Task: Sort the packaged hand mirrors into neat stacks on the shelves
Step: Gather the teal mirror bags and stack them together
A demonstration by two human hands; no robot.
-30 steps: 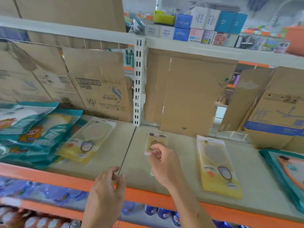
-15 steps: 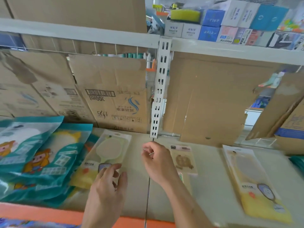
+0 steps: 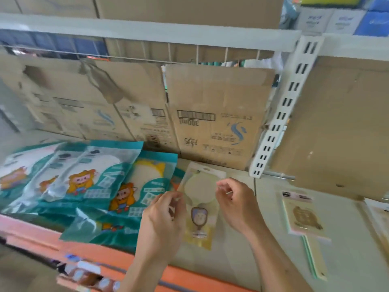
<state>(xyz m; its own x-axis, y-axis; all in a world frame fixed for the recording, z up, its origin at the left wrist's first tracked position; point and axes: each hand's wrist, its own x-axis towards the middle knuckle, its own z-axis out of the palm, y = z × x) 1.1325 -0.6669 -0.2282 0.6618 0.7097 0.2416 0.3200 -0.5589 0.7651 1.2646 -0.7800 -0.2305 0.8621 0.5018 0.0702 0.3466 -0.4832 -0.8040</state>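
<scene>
A yellow packaged hand mirror (image 3: pixel 200 207) lies flat on the grey shelf (image 3: pixel 242 260), next to a pile of teal cartoon packs (image 3: pixel 94 186). My left hand (image 3: pixel 162 222) pinches its left edge with curled thumb and fingers. My right hand (image 3: pixel 237 205) pinches its right edge the same way. A smaller brown and pink mirror pack (image 3: pixel 303 213) with a green handle lies further right on the shelf. The edge of another pack (image 3: pixel 379 213) shows at the far right.
Flattened cardboard (image 3: pixel 210 123) lines the back of the shelf. A white slotted upright (image 3: pixel 280 123) divides the bays. The orange shelf front (image 3: pixel 105 256) runs below my wrists, with bottles (image 3: pixel 88 277) on the shelf beneath. Boxes (image 3: pixel 336 20) stand on the shelf above.
The view has swung left. Both hands moved from the small brown mirror pack over to the yellow pack and closed on its two side edges.
</scene>
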